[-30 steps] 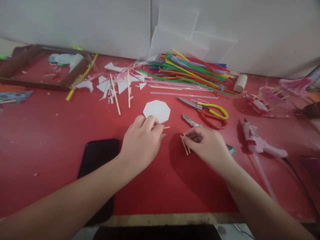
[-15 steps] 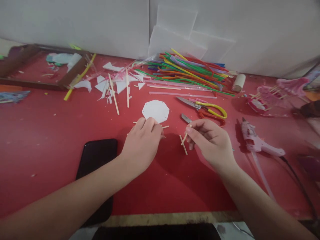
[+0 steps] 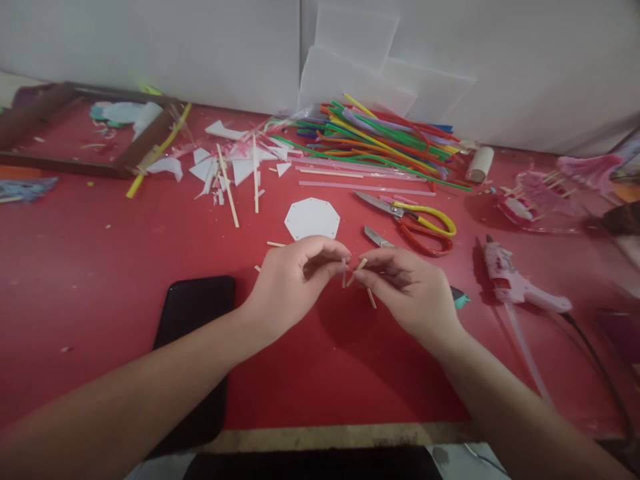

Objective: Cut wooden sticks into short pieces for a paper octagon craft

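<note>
Between thumb and fingertips, my left hand [image 3: 295, 280] pinches a short wooden stick [image 3: 344, 275]. My right hand [image 3: 410, 287] pinches another short stick [image 3: 357, 273], tilted and close beside the first. Whether the two sticks touch I cannot tell. A further cut stick [image 3: 371, 298] lies on the red table under my right fingertips. Past my left hand's edge, the end of one more stick [image 3: 275, 244] shows, the rest covered. Just beyond my hands lies a white octagonal piece [image 3: 313, 219] with small holes near its rim.
Scissors [image 3: 410, 220] and a partly covered cutter blade [image 3: 376, 236] lie beyond my right hand. A pink glue gun [image 3: 510, 277] with its cord is at right, a black phone [image 3: 197, 313] at left. Pipe cleaners [image 3: 385, 140] and white scraps [image 3: 243, 170] lie at the back.
My left hand has lifted from the sticks on the table and moved right, now with a stick in its fingers. My right hand has shifted slightly left with its stick.
</note>
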`<state>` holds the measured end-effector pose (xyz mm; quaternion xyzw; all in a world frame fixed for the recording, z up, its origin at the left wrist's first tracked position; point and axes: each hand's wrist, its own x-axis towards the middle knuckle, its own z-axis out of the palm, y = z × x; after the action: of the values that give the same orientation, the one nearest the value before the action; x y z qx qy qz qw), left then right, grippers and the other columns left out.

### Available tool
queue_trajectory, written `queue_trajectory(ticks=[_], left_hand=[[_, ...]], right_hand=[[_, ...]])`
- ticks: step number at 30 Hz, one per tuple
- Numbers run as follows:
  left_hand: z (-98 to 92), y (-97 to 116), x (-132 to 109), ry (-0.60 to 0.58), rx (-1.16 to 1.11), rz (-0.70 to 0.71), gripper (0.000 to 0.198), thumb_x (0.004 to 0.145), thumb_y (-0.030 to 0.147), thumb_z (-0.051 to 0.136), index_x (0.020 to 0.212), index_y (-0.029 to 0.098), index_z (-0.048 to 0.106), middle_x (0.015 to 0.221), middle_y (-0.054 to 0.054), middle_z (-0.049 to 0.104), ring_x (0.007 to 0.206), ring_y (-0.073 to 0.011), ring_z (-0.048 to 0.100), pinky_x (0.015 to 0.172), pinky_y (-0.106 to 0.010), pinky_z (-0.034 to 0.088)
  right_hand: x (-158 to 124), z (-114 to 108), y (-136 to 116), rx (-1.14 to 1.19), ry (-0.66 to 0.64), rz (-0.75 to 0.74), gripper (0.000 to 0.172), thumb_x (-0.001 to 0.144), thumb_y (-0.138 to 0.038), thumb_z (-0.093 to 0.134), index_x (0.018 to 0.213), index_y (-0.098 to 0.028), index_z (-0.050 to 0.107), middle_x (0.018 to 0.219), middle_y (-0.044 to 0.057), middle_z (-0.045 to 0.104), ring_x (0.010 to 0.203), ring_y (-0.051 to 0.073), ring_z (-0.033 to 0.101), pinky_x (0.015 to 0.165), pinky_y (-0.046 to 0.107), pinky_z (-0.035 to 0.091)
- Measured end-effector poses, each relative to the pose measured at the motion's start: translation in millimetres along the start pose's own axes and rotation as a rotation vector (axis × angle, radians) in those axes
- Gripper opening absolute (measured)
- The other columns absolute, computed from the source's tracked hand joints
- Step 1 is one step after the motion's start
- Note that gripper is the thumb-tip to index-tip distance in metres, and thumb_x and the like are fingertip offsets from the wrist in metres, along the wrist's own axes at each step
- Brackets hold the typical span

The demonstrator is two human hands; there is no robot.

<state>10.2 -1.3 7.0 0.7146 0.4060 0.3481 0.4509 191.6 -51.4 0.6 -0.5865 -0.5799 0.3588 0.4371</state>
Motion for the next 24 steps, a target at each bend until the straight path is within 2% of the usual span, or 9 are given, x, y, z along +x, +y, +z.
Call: queue_trajectory(ticks=[2,6,11,15,19,24], left_hand=[[-1.1,1.1,-0.6,-0.016,0.123,0.075,0.011,0.086,0.014,0.061,0.089,0.021,0.069,0.087,0.000,0.074,0.080,-0.0136,0.069,0.069,-0.022,0.052],[-0.9,3.5,-0.7,-0.042,0.220,0.159,0.014,0.087,0.012,0.061,0.088,0.022,0.070,0.086,0.002,0.075,0.079,-0.0119,0.069,0.071,-0.020,0.051],[1.8,1.1,-1.8,-0.055,0.148,0.087,0.013,0.087,0.019,0.062,0.100,0.022,0.065,0.096,0.000,0.074,0.090,-0.0142,0.070,0.075,-0.021,0.056],[3.3,-2.1,-3.2,-0.060,0.064,0.049,0.017,0.087,0.017,0.062,0.103,0.022,0.061,0.095,-0.001,0.074,0.092,-0.0137,0.071,0.079,-0.020,0.058],[3.7,-2.2,-3.3,-0.060,0.057,0.045,0.016,0.086,0.019,0.064,0.101,0.022,0.063,0.095,0.000,0.074,0.091,-0.0123,0.071,0.077,-0.017,0.058],[3.3,1.8,-2.8,-0.055,0.070,0.025,0.020,0.085,0.022,0.066,0.104,0.020,0.064,0.095,0.000,0.075,0.090,-0.0118,0.071,0.074,-0.015,0.057]], right_hand=[[-0.2,0.3,1.8,-0.053,-0.015,0.000,0.010,0.081,-0.025,0.065,0.091,-0.021,0.067,0.085,0.003,0.074,0.078,0.017,0.071,0.073,0.029,0.059],[-0.5,0.1,0.1,-0.208,-0.032,-0.023,0.012,0.081,-0.020,0.061,0.089,-0.021,0.069,0.083,0.002,0.074,0.073,0.015,0.069,0.065,0.026,0.056],[1.6,-1.8,-2.4,-0.374,-0.072,-0.129,0.012,0.082,-0.020,0.063,0.089,-0.023,0.072,0.084,0.000,0.075,0.068,0.013,0.066,0.061,0.023,0.051],[4.4,-3.4,0.5,-0.426,-0.122,-0.252,0.010,0.085,-0.020,0.063,0.087,-0.022,0.072,0.081,0.001,0.074,0.072,0.014,0.064,0.070,0.027,0.049],[6.6,-4.4,5.3,-0.497,-0.109,-0.385,0.011,0.086,-0.023,0.063,0.083,-0.020,0.072,0.080,0.004,0.071,0.077,0.017,0.061,0.077,0.034,0.047],[7.3,-4.4,7.4,-0.560,-0.092,-0.438,0.012,0.086,-0.021,0.061,0.083,-0.020,0.072,0.081,0.006,0.066,0.079,0.019,0.058,0.077,0.036,0.046]])
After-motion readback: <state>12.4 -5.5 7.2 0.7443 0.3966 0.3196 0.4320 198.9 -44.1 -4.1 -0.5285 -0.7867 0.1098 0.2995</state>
